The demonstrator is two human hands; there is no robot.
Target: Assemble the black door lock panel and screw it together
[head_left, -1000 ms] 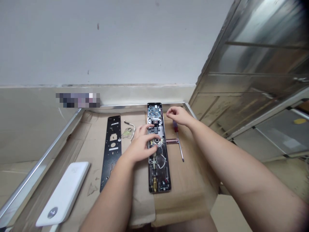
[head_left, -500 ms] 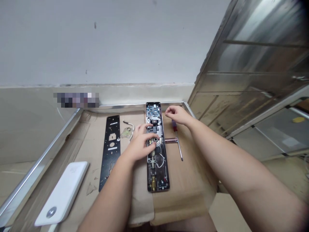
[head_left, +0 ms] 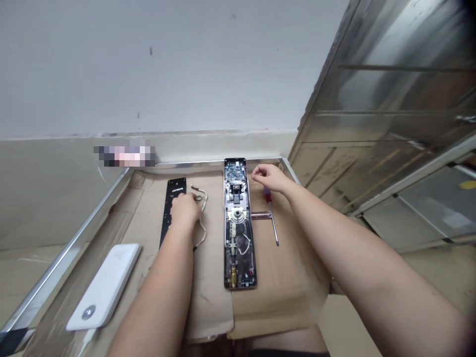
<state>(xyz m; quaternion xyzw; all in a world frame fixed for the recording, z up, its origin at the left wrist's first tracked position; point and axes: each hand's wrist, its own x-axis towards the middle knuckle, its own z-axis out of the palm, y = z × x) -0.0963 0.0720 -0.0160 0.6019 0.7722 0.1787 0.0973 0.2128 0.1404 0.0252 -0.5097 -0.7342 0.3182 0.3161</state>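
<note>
On cardboard (head_left: pixel 211 302) by lock panel (head_left: pixel 240 233): left hand (head_left: pixel 184 209) down on wire (head_left: pixel 203 223), fingers' hold unclear; right hand (head_left: pixel 269 178) raised, fingers curled, empty.

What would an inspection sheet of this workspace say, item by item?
Surface: brown cardboard over a steel-edged counter.
Job's things: opened electronic door lock, circuit board exposed; black perforated metal plate to its left.
Clutter: white power bank; red-handled screwdriver and short metal bar right of the lock.
Grippers: none; left hand at the plate's edge, touching the wire; right hand curled, empty, above the screwdriver.
Cables: pale wire trailing from the left hand.
Surroundings: white wall; stainless-steel panel at right.
</note>
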